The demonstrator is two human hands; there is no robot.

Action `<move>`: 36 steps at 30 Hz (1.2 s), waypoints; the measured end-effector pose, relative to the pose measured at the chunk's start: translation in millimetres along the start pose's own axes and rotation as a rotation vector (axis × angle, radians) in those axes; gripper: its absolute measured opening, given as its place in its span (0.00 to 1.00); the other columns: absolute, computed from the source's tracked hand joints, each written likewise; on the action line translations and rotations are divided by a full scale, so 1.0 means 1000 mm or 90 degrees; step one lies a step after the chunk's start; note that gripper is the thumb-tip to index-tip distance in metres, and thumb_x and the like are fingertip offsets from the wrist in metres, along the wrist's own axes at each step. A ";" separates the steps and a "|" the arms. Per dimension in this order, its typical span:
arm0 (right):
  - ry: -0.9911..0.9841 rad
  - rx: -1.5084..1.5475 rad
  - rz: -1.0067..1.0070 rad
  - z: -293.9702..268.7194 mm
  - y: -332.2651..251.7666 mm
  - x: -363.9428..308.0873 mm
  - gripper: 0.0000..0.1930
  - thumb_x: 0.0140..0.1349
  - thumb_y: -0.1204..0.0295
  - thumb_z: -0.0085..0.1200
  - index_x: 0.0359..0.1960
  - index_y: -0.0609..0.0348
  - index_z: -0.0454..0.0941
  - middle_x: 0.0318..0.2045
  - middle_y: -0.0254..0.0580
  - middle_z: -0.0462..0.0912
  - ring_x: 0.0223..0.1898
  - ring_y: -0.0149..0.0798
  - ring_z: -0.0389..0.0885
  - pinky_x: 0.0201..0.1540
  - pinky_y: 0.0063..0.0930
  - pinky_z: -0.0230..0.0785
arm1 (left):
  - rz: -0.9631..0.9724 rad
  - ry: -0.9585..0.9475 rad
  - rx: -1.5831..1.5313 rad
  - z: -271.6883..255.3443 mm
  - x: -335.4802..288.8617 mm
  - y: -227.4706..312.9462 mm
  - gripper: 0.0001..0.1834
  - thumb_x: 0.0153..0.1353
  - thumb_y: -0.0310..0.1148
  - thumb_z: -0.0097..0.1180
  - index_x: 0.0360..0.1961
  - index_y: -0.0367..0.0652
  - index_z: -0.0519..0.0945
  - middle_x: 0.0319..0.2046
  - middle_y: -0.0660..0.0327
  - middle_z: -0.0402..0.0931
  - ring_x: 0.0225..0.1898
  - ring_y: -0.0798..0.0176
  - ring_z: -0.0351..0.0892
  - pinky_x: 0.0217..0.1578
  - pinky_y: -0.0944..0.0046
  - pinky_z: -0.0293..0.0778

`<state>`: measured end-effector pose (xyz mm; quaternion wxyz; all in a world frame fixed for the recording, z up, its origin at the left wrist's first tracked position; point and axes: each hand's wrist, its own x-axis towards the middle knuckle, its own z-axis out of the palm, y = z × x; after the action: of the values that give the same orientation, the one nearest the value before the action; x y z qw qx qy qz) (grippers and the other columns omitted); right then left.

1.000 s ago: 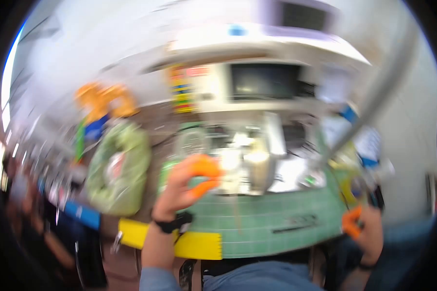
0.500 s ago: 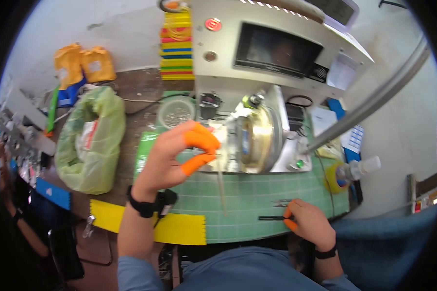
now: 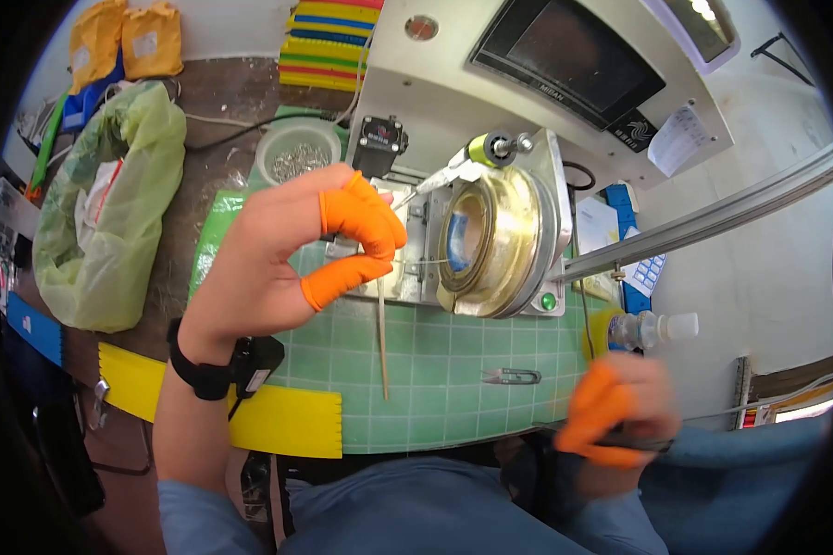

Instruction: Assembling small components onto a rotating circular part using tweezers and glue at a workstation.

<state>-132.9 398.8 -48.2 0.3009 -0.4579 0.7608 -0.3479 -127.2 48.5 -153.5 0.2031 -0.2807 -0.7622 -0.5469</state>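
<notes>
My left hand (image 3: 287, 250), in orange finger covers, is raised before the machine with thumb and fingertips pinched together. A fine wire (image 3: 421, 263) runs from that pinch to the gold-coloured ring-shaped drum (image 3: 509, 242) on the machine. Below the fingertips, a thin wooden stick (image 3: 384, 351) points down over the green mat; whether it is held I cannot tell. My right hand (image 3: 620, 421), also in orange finger covers and blurred, is closed around a slim black tool (image 3: 646, 442) beyond the mat's right front edge. Small thread snips (image 3: 511, 376) lie on the mat.
The machine (image 3: 416, 83) has a dark screen. A tub of small metal parts (image 3: 298, 151) stands behind my left hand. Further left is a green plastic bag (image 3: 111, 222). A yellow strip (image 3: 287, 424) lies in front, a yellow bottle (image 3: 611, 331) at right. A metal bar (image 3: 713, 217) slants across.
My right hand has moved right and toward me off the mat with the black tool. My left hand stays pinched before the machine. The whole view has shifted, and the machine appears closer.
</notes>
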 end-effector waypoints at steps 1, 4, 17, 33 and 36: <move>0.045 0.070 -0.100 -0.010 -0.003 0.006 0.11 0.56 0.79 0.69 0.41 0.62 0.83 0.35 0.45 0.80 0.32 0.42 0.84 0.34 0.35 0.77 | -0.008 0.002 -0.008 0.001 0.000 -0.001 0.08 0.57 0.21 0.69 0.33 0.41 0.80 0.34 0.59 0.84 0.41 0.57 0.85 0.58 0.45 0.80; 0.202 0.195 -0.330 -0.030 -0.003 0.026 0.12 0.62 0.70 0.68 0.41 0.63 0.79 0.30 0.44 0.79 0.27 0.38 0.82 0.28 0.35 0.80 | 0.007 0.008 -0.039 0.003 0.006 -0.003 0.07 0.58 0.22 0.68 0.33 0.41 0.80 0.35 0.58 0.84 0.41 0.57 0.84 0.58 0.45 0.80; 0.448 -0.245 -0.287 0.012 0.015 0.124 0.23 0.67 0.62 0.65 0.48 0.73 0.74 0.32 0.60 0.83 0.25 0.40 0.84 0.32 0.28 0.78 | 0.032 0.014 -0.013 0.000 0.000 -0.010 0.08 0.56 0.24 0.69 0.33 0.41 0.80 0.35 0.56 0.85 0.38 0.57 0.83 0.56 0.47 0.81; 0.411 -0.236 -0.315 0.017 0.021 0.128 0.24 0.56 0.62 0.75 0.42 0.71 0.80 0.41 0.68 0.83 0.35 0.46 0.88 0.36 0.34 0.85 | 0.031 0.016 -0.022 0.001 -0.001 -0.010 0.09 0.55 0.23 0.70 0.34 0.41 0.81 0.36 0.56 0.85 0.38 0.57 0.83 0.55 0.48 0.81; 0.401 -0.204 -0.295 0.017 0.019 0.126 0.27 0.53 0.57 0.76 0.41 0.70 0.81 0.42 0.66 0.84 0.37 0.47 0.87 0.38 0.34 0.83 | 0.032 0.011 -0.022 0.000 -0.001 -0.010 0.09 0.55 0.23 0.70 0.34 0.41 0.81 0.36 0.57 0.85 0.38 0.57 0.83 0.55 0.47 0.81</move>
<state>-179.1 286.2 -90.6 -0.1077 -0.5289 0.7372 -0.4065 -133.2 46.2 -161.2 0.2185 -0.2985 -0.7434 -0.5572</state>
